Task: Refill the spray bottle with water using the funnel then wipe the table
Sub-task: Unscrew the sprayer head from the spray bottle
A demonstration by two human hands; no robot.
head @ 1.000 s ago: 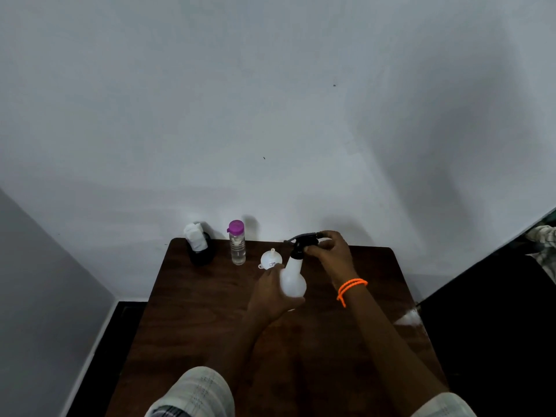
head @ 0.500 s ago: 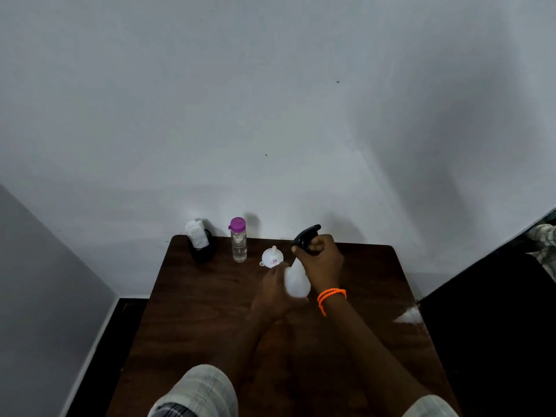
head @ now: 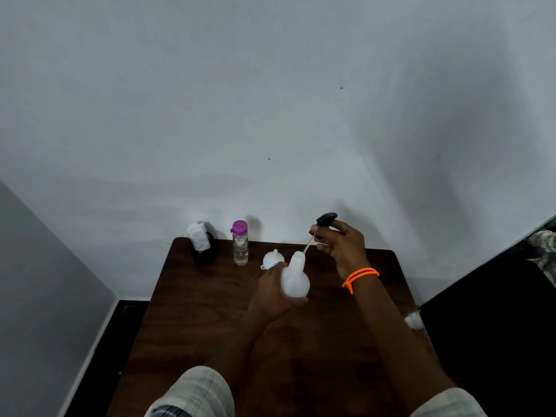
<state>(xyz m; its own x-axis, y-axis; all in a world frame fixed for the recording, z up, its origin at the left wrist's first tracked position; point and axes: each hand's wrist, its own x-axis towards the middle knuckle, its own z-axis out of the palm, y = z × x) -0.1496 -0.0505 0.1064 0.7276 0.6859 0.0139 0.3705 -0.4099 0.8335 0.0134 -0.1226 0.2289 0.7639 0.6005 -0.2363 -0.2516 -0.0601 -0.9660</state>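
Observation:
My left hand [head: 272,291] grips the white spray bottle [head: 295,277] by its round body, holding it over the middle of the dark wooden table [head: 210,326]. My right hand [head: 340,245] holds the black spray head [head: 326,218], lifted off the bottle's neck and up to the right; its thin dip tube [head: 307,246] still reaches down into the neck. A small white funnel [head: 272,259] lies on the table just behind the bottle. A clear water bottle with a purple cap [head: 240,243] stands to the funnel's left.
A black holder with white tissue [head: 201,243] stands at the table's back left corner against the white wall. A white crumpled piece [head: 414,320] lies at the table's right edge. The floor drops away dark on both sides.
My right hand has drawn the black spray head up and right, off the bottle's neck, baring the dip tube. My left hand kept holding the bottle's body.

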